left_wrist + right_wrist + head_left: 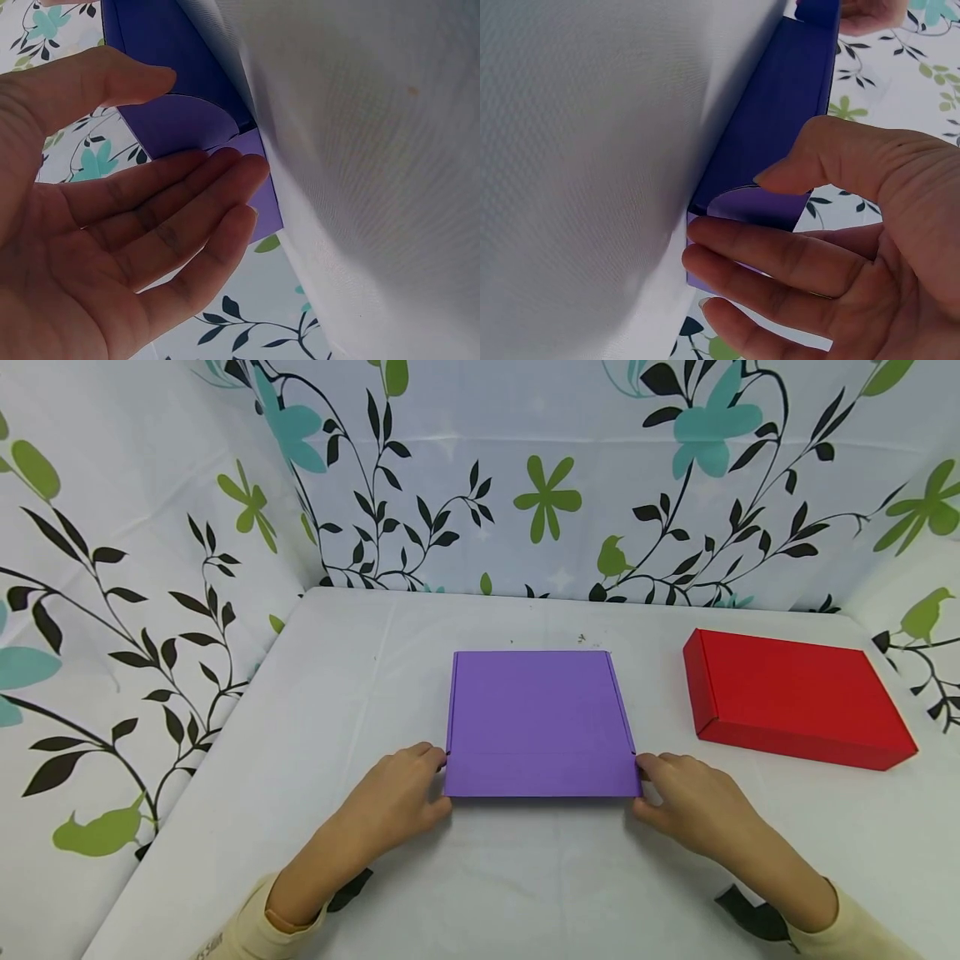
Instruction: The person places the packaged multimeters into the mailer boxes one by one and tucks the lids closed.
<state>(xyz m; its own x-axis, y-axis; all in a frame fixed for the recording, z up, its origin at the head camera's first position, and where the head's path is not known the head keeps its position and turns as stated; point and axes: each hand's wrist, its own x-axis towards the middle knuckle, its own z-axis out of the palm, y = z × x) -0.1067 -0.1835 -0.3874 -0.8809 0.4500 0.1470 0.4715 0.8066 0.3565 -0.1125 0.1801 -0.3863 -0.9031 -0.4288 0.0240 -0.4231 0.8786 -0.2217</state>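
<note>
A flat purple cardboard box (542,718) lies in the middle of the white-covered table, its lid panel down over the top. At its near left corner is my left hand (401,793), fingers along the side and thumb by the front. My right hand (693,802) mirrors it at the near right corner. In the left wrist view, the left fingers (232,176) touch the side, gently bent, with the thumb near a curved flap (187,120). The right wrist view has similar contact, the thumb close to another curved flap (757,204). The box's underside is hidden.
A red box (802,697) lies to the right, beyond my right hand. Patterned cloth (450,468) with leaves and flowers hangs behind the table and at its sides. Dark leaf prints (753,914) show near my forearms.
</note>
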